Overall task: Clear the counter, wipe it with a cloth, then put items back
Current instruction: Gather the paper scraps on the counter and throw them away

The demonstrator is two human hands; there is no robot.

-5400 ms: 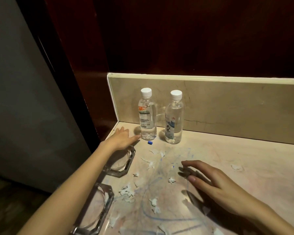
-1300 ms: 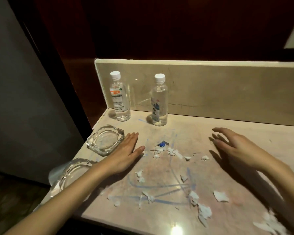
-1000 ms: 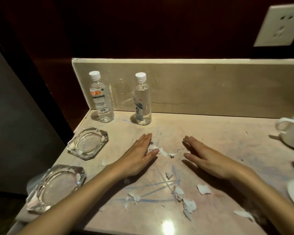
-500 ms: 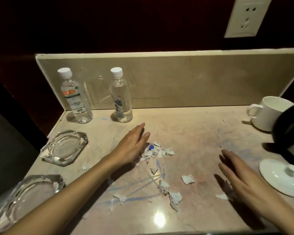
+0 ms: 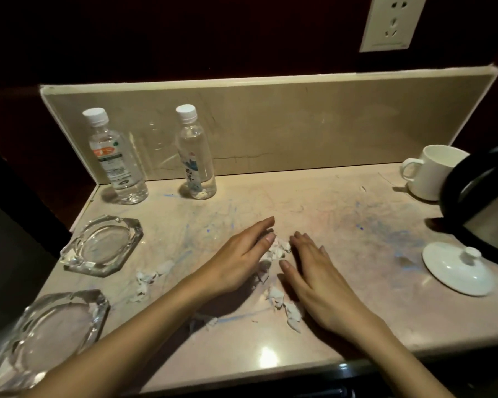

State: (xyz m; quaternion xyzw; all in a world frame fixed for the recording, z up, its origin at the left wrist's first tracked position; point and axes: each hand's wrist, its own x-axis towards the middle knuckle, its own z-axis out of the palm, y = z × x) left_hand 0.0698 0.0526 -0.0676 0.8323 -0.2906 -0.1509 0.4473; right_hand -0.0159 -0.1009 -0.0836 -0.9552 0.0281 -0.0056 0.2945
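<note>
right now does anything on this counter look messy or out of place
Yes. Torn white paper scraps litter the counter between the left hand and right hand, blue scribbles streak the surface, and a white lid lies off its cup.

I am at what looks like a hotel-room refreshment counter, a small marble top with a low backsplash set into dark wood panelling. Against the backsplash at its left end stand two sealed water bottles. Before them lie two glass ashtrays. At the backsplash's right end are a white mug, a kettle and a lid, with a wall socket above.
</note>
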